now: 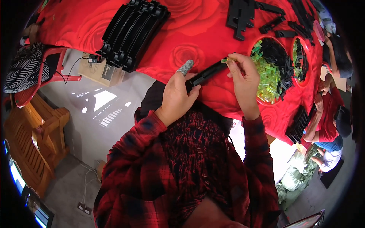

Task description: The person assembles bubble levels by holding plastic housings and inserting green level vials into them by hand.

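My left hand is closed around a long, narrow black plastic part, which slants up to the right above the red cloth. A grey, glittery wrap covers one of its fingers. At the far end of the part, my right hand pinches a small, clear yellow-green plastic piece between thumb and fingertips. Whether that piece touches the black part is hard to make out. Just right of this hand sits a red-rimmed basin with loose yellow-green plastic pieces and small black plastic pieces.
Long black parts lie stacked on the red tablecloth, far left. More black parts lie far right, near a second basin's small pieces. Other people work at the right. A wooden bench stands left.
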A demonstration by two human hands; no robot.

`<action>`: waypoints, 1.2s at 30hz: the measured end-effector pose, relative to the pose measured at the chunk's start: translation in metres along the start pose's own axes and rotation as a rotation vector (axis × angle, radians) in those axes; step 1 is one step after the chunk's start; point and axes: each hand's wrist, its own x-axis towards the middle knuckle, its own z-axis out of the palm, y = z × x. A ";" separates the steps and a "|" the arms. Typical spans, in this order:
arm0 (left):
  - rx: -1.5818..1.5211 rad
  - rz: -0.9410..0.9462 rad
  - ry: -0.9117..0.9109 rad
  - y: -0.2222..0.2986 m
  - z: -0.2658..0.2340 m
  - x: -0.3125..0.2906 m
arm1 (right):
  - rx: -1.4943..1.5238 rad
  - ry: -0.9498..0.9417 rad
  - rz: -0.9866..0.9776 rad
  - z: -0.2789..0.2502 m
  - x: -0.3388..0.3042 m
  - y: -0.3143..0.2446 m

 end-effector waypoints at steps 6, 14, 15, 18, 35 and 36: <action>0.018 0.035 -0.003 0.000 -0.001 0.002 | -0.001 -0.048 0.041 0.002 -0.002 0.002; 0.088 0.121 0.017 -0.002 0.001 0.002 | -0.134 -0.029 -0.127 0.009 -0.009 0.007; 0.087 0.121 0.016 -0.003 0.001 0.002 | -0.135 -0.028 -0.126 0.007 -0.009 0.007; 0.085 0.117 0.017 -0.005 0.001 0.001 | -0.272 0.018 -0.127 0.006 -0.008 0.000; 0.061 0.081 0.012 -0.004 0.001 0.005 | -0.252 -0.123 -0.082 0.006 0.000 0.010; 0.059 0.079 0.011 -0.005 0.001 0.004 | -0.253 -0.123 -0.080 0.006 0.000 0.010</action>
